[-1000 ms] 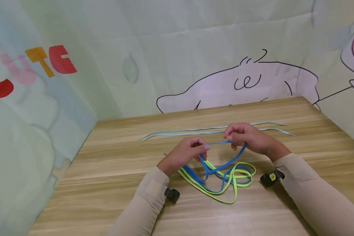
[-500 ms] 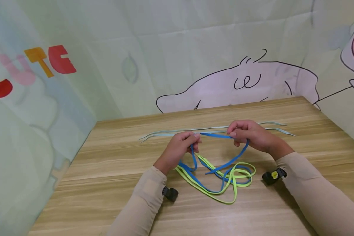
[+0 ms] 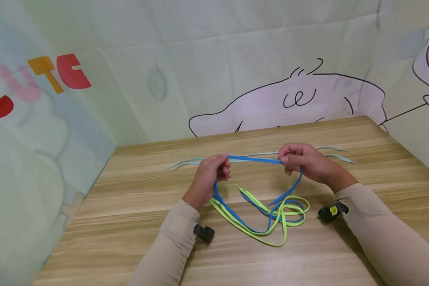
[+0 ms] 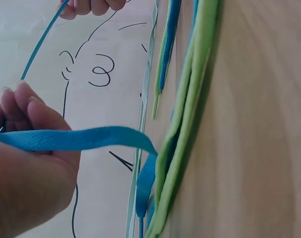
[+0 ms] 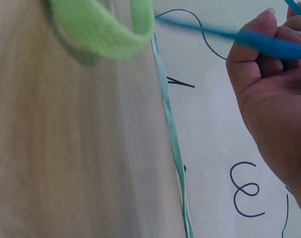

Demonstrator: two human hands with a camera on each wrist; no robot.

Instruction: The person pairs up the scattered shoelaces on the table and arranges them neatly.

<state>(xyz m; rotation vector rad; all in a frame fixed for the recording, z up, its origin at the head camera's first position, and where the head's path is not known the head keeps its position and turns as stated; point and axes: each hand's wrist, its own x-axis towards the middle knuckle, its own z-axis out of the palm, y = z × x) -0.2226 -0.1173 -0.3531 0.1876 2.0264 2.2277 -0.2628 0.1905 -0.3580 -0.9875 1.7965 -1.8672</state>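
Observation:
A flat blue shoelace point(image 3: 254, 159) is stretched between both hands above the wooden table. My left hand point(image 3: 210, 176) pinches it between thumb and fingers, and a length drops from there past the palm, as the left wrist view shows of the blue lace point(image 4: 86, 139). Thumb and forefinger of my right hand point(image 3: 305, 162) pinch it on the other side, with its loose end hanging toward the table. Below lie yellow-green shoelaces point(image 3: 248, 235), looped together with more blue lace. In the right wrist view the right hand point(image 5: 276, 82) has the blue lace crossing its fingers.
Two pale teal laces point(image 3: 250, 154) lie side by side, stretched across the back of the wooden table point(image 3: 103, 222), partly behind the hands. A printed cloth point(image 3: 146, 79) rises along the table's back and left edges. Black wrist devices point(image 3: 203, 233) sit on both sleeves.
My left hand has moved left and away from the body, drawing the blue lace into a longer straight span. The right hand has shifted slightly right and up. The yellow-green laces stay in place.

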